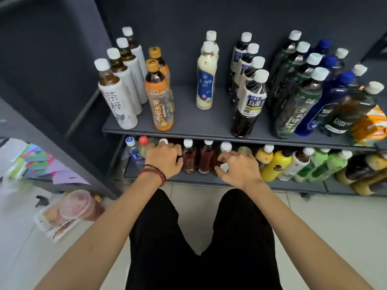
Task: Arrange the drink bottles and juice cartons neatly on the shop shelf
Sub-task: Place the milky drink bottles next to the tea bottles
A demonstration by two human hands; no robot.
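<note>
My left hand (164, 159), with a bead bracelet on the wrist, grips a white-capped bottle (163, 141) at the left of the lower shelf (293, 185). My right hand (237, 167) curls its thumb and fingers round a dark white-capped bottle (225, 147) in the middle of the same shelf. Two red-brown tea bottles (189, 159) stand between my hands. Yellow bottles (275, 165) and green bottles (320, 166) fill the row to the right. On the upper shelf (188, 124) stand rows of white tea bottles (118, 97), orange bottles (160, 101), milky bottles (205, 80), dark oolong bottles (249, 105) and blue bottles (326, 105).
An orange juice carton (370, 126) sits at the upper shelf's right end. A red-capped bottle (143, 144) and a water bottle (132, 149) stand left of my left hand. Packaged food (69, 212) lies on the tiled floor at left, near colourful packs (37, 160). My knees are below the shelf.
</note>
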